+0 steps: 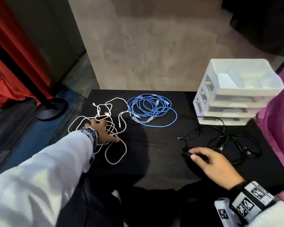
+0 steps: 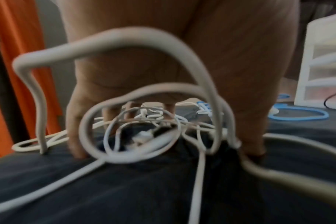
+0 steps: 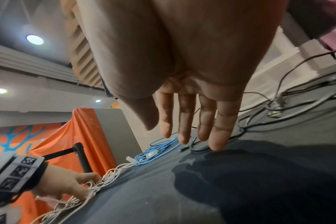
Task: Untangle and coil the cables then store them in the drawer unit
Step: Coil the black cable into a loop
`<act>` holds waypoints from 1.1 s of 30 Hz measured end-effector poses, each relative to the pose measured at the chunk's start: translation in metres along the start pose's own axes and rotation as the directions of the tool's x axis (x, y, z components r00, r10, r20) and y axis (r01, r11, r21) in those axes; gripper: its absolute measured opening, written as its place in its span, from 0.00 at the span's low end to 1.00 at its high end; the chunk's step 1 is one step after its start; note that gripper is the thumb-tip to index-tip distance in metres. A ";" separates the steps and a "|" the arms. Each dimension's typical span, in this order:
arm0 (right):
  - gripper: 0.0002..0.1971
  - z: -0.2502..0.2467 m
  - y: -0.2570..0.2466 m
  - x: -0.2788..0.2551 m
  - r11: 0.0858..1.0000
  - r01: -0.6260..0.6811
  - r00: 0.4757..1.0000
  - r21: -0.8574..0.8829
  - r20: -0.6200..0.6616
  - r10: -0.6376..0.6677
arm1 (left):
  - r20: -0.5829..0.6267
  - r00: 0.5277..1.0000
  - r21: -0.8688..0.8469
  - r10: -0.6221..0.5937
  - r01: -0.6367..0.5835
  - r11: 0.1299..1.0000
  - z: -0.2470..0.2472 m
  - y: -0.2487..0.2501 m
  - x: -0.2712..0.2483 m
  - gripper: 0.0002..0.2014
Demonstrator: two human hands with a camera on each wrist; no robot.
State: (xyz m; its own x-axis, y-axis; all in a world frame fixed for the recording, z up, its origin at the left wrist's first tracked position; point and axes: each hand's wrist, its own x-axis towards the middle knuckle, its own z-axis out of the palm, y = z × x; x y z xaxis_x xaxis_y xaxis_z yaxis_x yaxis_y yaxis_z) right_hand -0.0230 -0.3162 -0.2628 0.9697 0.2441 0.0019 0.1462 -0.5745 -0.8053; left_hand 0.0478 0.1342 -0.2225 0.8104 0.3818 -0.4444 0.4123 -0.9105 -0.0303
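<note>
A tangle of white cables (image 1: 111, 115) lies at the left of the black table (image 1: 154, 153). My left hand (image 1: 103, 131) rests on it with fingers spread, and in the left wrist view the fingertips (image 2: 77, 151) touch the table among white loops (image 2: 125, 37). A loosely coiled blue cable (image 1: 152, 110) sits mid-table. Black cables (image 1: 228, 141) sprawl at the right, in front of the white drawer unit (image 1: 236, 94). My right hand (image 1: 202, 157) hovers by the black cable's near loop, its straight fingers (image 3: 190, 121) holding nothing.
A black stanchion base (image 1: 51, 108) and red cloth (image 1: 7, 89) stand on the floor to the left. Pink fabric (image 1: 282, 128) hangs at the table's right edge, beside the drawer unit. One black lead runs under the unit's lowest drawer.
</note>
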 end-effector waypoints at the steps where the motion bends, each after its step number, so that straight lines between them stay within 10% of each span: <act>1: 0.10 0.000 0.002 -0.001 1.000 -0.008 1.000 0.004 -0.004 0.008 | -0.003 1.000 0.009 0.004 -0.004 1.000 -0.003 0.002 -0.002 0.55; 12: 0.07 0.008 0.012 0.000 0.999 -0.003 1.000 0.045 -0.022 0.004 | -0.054 0.998 -0.126 0.035 -0.041 0.991 0.003 0.014 -0.026 0.28; 24: 0.10 0.014 0.026 -0.002 0.977 0.058 0.998 -0.206 0.043 -0.050 | 0.029 0.999 -0.203 0.024 -0.017 0.979 0.018 0.003 -0.045 0.34; 33: 0.08 0.020 0.029 -0.007 0.978 0.056 0.998 -0.200 -0.006 -0.058 | 0.024 0.998 -0.175 0.058 -0.053 0.983 0.021 0.008 -0.046 0.18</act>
State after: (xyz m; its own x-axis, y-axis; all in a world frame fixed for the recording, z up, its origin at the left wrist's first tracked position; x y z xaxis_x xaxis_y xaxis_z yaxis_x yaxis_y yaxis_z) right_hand -0.0295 -0.3190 -0.2980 0.9608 0.2722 0.0527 0.2364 -0.7048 -0.6688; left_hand 0.0049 0.1064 -0.2207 0.8226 0.3247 -0.4669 0.4355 -0.8876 0.1501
